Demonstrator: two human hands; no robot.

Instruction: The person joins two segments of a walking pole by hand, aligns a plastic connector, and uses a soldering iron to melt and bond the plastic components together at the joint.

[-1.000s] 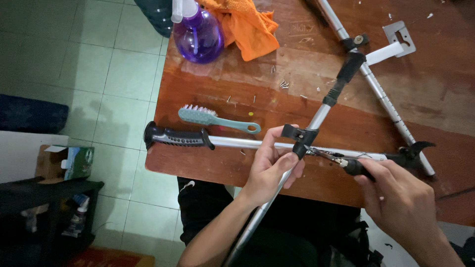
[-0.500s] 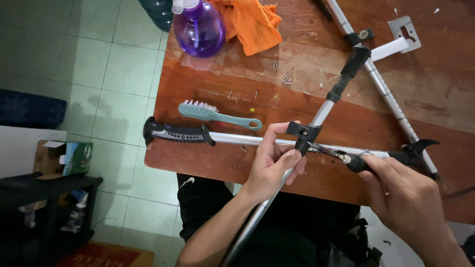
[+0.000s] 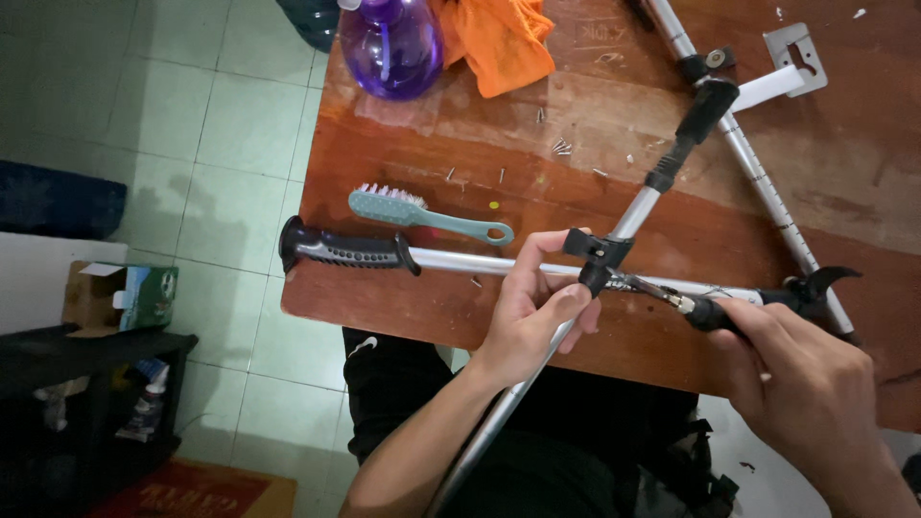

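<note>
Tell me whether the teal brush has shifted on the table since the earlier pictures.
No. The teal brush lies in the same spot, just above the black-handled metal pole and below the purple spray bottle; only the camera moved.

- purple plastic spray bottle (image 3: 391, 48) at the wooden table's (image 3: 825, 182) far edge
- crumpled orange cloth (image 3: 499, 38) beside it
- teal brush (image 3: 422, 213)
- small cardboard box (image 3: 120, 295) on a dark shelf

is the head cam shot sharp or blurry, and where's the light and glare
Head view: mostly sharp; the screwdriver tip and right hand look slightly soft. Light falls on the wooden table, with pale sheen near the purple spray bottle; the shelf at lower left sits in deep shadow.
</note>
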